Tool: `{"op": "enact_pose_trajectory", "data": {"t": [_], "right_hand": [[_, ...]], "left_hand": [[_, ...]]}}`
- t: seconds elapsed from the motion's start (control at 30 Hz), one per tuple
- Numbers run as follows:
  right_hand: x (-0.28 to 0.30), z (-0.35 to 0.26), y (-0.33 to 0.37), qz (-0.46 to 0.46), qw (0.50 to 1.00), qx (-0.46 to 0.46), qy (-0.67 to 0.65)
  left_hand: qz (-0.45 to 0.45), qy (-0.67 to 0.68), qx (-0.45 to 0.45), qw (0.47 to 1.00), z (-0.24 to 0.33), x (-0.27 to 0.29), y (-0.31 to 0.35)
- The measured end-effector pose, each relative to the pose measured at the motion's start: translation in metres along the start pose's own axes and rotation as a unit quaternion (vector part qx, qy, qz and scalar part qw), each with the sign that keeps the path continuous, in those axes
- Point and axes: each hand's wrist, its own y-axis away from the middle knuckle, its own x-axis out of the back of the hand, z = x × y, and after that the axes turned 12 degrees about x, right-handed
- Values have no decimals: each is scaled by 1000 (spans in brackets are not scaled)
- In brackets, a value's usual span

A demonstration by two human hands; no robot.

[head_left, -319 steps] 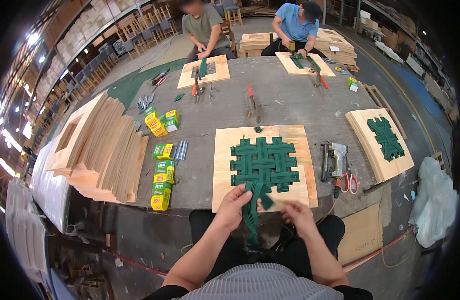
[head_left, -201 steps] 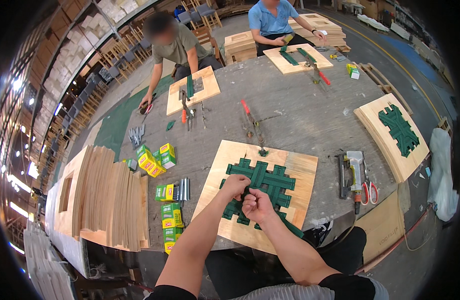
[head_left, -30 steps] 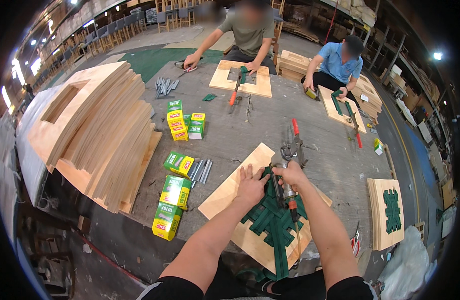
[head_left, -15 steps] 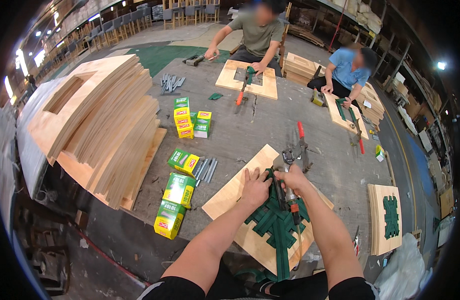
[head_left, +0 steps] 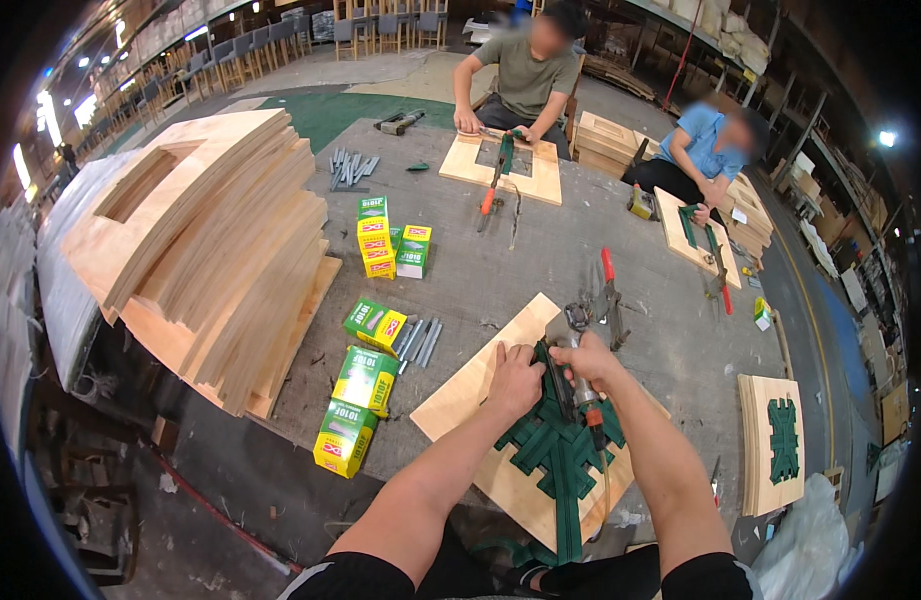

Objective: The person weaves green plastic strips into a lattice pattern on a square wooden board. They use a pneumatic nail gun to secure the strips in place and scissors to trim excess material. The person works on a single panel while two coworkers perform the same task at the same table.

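On a square plywood panel (head_left: 451,405) lie crossing green webbing straps (head_left: 556,450), woven together, with one long strap hanging off the near edge. My right hand (head_left: 593,364) is wrapped around an air staple gun (head_left: 584,395) with an orange hose fitting. The gun's nose end rests over the straps near the panel's far side; its tip is hidden. Just left of the gun, my left hand (head_left: 518,380) presses with bent fingers at the end of a strap. A red-handled clamp tool (head_left: 610,295) lies beyond my right hand.
Plywood panels (head_left: 231,290) are piled high at left. Staple boxes (head_left: 369,380) and loose staple strips (head_left: 419,342) lie beside my panel. Two co-workers handle panels (head_left: 541,185) across the table (head_left: 411,250). A finished-looking webbed panel (head_left: 783,440) tops a stack at right.
My left fingers have curled closer together at the strap; the staple gun stays nearly in place. The far co-worker's hand has moved from near another gun to their panel. The whole view shifted slightly.
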Motion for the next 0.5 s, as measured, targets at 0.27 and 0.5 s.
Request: {"op": "enact_pose_trajectory", "data": {"t": [0.27,0.5], "right_hand": [[-3,5,1,8,1000,10,15],[6,10,1,26,1000,4,15]], "left_hand": [[-1,-9,4,1000,-1,-1,0],[2,-8,-7,1000,2,-1,-2]]}}
